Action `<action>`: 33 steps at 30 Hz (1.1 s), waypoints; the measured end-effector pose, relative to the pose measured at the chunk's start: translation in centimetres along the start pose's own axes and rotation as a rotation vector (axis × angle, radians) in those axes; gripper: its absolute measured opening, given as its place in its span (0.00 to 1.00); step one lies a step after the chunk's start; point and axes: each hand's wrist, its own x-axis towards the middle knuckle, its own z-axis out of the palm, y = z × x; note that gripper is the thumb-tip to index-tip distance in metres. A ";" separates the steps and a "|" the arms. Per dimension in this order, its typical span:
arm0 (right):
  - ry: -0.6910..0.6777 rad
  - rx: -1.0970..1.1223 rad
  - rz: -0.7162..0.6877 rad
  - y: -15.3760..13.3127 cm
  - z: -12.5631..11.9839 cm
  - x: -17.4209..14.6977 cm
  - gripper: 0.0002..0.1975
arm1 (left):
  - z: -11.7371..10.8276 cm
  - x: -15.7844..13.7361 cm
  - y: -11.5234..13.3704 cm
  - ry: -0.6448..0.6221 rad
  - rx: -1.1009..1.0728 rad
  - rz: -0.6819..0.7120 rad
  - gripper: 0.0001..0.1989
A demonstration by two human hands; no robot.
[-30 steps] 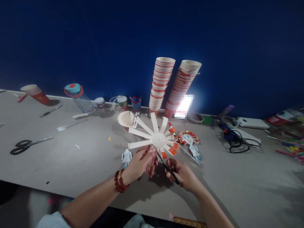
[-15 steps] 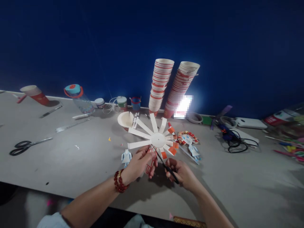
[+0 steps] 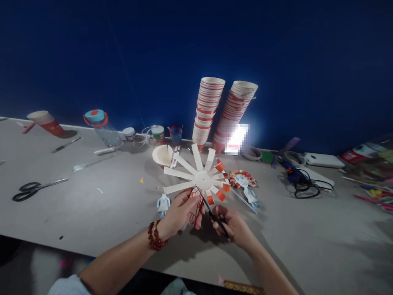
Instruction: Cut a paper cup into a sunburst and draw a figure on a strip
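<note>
My left hand [image 3: 181,211] is closed on a paper cup [image 3: 203,180] whose wall is slit into strips fanned out round its white base. Some strips on the right curl and show orange-red ends; those on the left lie long and white. Black-handled scissors [image 3: 218,223] sit in my closed right hand [image 3: 231,225], their blades reaching the cup near its base, beside my left thumb. Left of the cup lies a small blue-and-white paper figure [image 3: 163,204]. To its right rests another paper figure with a red-and-orange fringed head [image 3: 243,180].
Two tall stacks of paper cups [image 3: 208,108] stand at the back, beside a bright blurred screen [image 3: 237,139]. A cut white cup [image 3: 162,155], a water bottle [image 3: 102,129] and a second pair of scissors [image 3: 38,189] are leftward. Black cable [image 3: 302,184] lies at right.
The cup, the scissors and my right hand have shifted slightly to the left. Both hands keep their hold.
</note>
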 end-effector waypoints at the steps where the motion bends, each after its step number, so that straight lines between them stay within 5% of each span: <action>1: 0.006 -0.004 -0.007 0.0 0.0 0.0 0.27 | 0.0 0.0 0.0 -0.001 -0.009 -0.001 0.17; 19: -0.117 0.192 0.141 -2.4 0.2 -0.4 0.32 | -0.2 -0.3 0.1 -0.001 -0.080 -0.101 0.14; 24: -0.047 0.188 0.100 -2.4 0.4 -0.4 0.32 | -0.1 -0.4 -0.2 0.069 -0.062 -0.051 0.16; 33: -0.117 0.143 0.179 -3.0 -0.5 -0.7 0.29 | -0.3 -0.2 -0.5 0.091 0.012 0.009 0.16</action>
